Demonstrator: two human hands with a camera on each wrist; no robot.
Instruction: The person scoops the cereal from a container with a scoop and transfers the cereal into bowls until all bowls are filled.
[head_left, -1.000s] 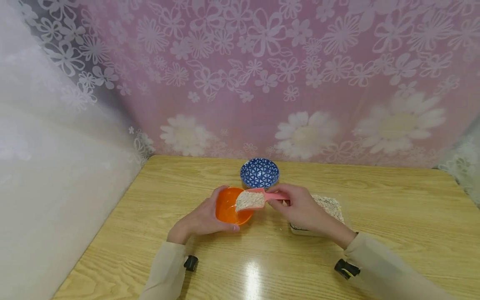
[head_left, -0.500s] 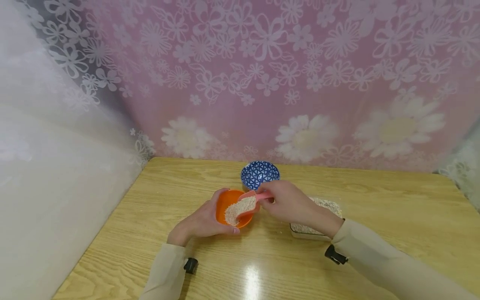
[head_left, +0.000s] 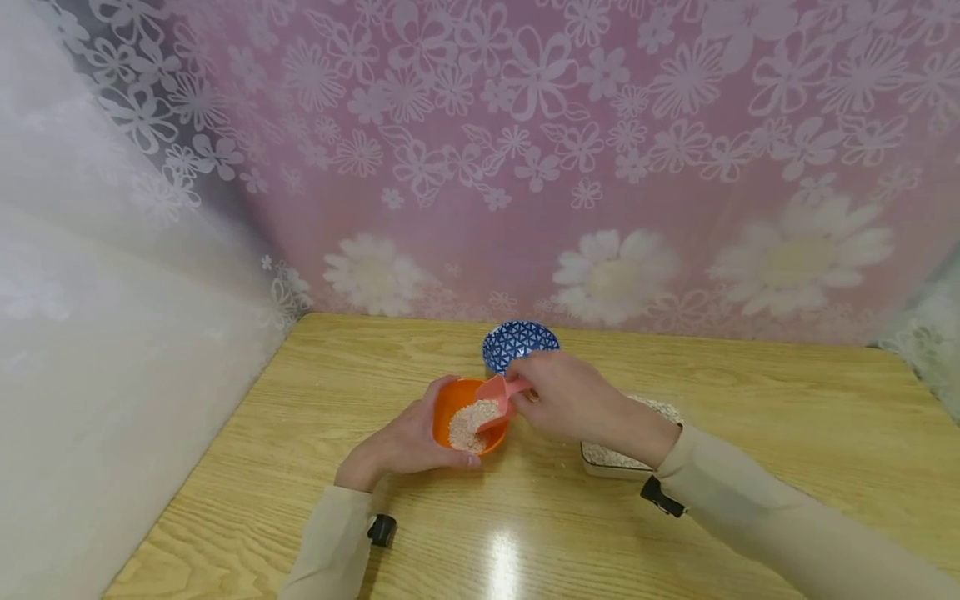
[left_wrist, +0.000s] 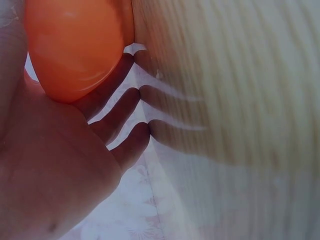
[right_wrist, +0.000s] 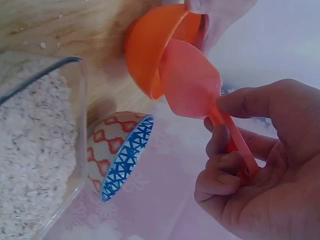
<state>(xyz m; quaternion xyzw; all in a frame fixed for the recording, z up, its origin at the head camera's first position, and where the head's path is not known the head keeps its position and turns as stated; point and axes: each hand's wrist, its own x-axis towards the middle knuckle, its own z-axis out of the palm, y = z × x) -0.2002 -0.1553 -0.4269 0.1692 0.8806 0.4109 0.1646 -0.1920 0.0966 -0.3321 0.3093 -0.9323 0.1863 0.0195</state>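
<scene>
My left hand (head_left: pixel 405 439) grips an orange bowl (head_left: pixel 444 407) from its left side, thumb at the near rim. In the left wrist view the fingers (left_wrist: pixel 117 117) curve around the bowl's outside, tips down at the table. My right hand (head_left: pixel 573 398) pinches the handle of a pink scoop (right_wrist: pixel 190 82) between thumb and curled fingers. The scoop is tilted downward, its front edge inside the orange bowl. Pale oat flakes (head_left: pixel 468 427) lie in the bowl, reaching up to the scoop's mouth.
Behind the orange bowl stands a blue-and-white patterned bowl (head_left: pixel 517 337), partly hidden by the right hand. A clear rectangular container of oats (right_wrist: pixel 35 160) sits under the right forearm. Some flakes (right_wrist: pixel 43 45) are scattered on the wooden table (head_left: pixel 285 417). A flowered curtain hangs behind.
My right hand has moved left and tipped the scoop, which was level and full a second ago. Oats have slid from it into the orange bowl. The left hand has kept its place.
</scene>
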